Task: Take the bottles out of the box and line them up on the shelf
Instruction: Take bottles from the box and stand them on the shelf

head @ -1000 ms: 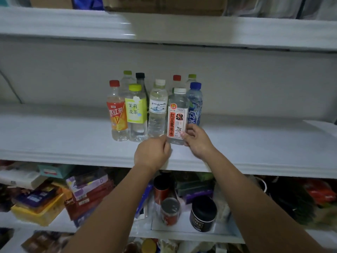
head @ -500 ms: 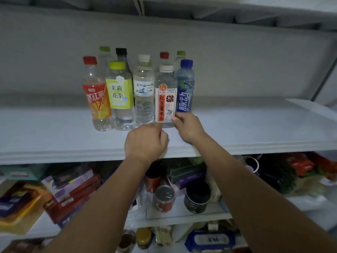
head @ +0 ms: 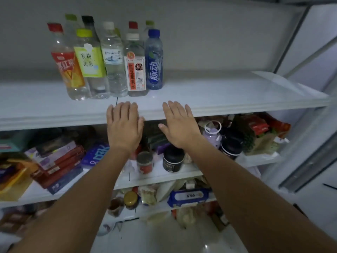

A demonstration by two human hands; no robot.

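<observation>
Presently we hold left hand (head: 125, 128) and right hand (head: 179, 125) flat, empty, at the shelf (head: 237, 92) front; bottles (head: 135, 73) stand mid-shelf, labels outward, presumably for identification.

Front row: red-capped bottle (head: 67, 70) is wearing an orange-red label; lime-capped bottle (head: 90, 64) is showing yellow-green; clear bottle (head: 113, 59) is carrying a white label, blue mountain print; short bottle (head: 136, 73) is showing a red strip on white; blue bottle (head: 154, 68) is showing white lettering. Behind, rear caps (head: 87, 19) are looking green, black, red, possibly green.
</observation>
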